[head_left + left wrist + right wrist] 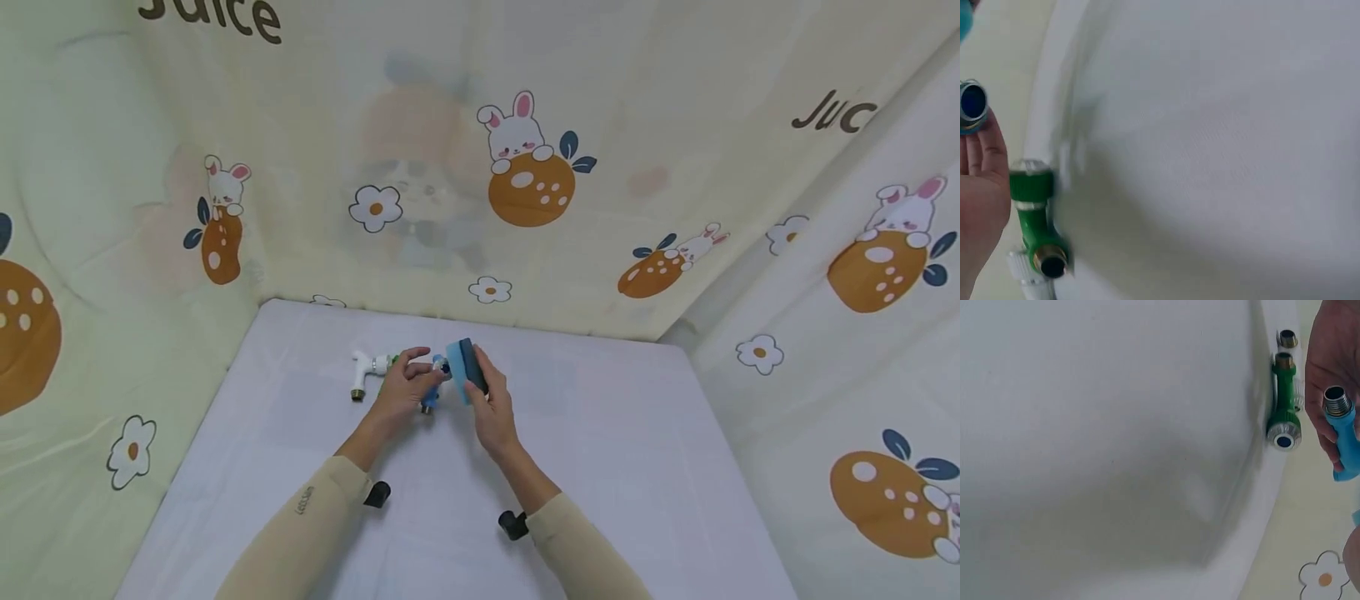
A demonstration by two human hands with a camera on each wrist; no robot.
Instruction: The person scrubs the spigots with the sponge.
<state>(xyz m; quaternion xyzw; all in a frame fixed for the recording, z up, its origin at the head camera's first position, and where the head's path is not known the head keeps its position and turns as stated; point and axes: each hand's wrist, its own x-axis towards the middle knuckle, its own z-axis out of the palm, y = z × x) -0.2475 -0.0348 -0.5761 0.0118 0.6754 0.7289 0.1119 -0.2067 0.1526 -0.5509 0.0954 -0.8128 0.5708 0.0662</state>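
Note:
My left hand [401, 393] holds a blue tap [429, 400] above the table, its threaded metal end pointing down; in the right wrist view the blue tap [1347, 440] lies against the fingers. Thumb on one side, fingers on the other, my right hand [497, 412] grips a sponge [471, 367] with a light blue layer and a dark layer. The light blue side faces the tap, close to its upper end; whether they touch I cannot tell. Behind the left hand lie a white tap [363, 367] and a green tap [1034, 215], mostly hidden by that hand in the head view.
A white-covered table [600, 467] carries the taps towards its back left. Cream curtains [315, 108] printed with rabbits and oranges hang behind it and at both sides. Black wrist camera mounts [514, 525] stick out beside the sleeves.

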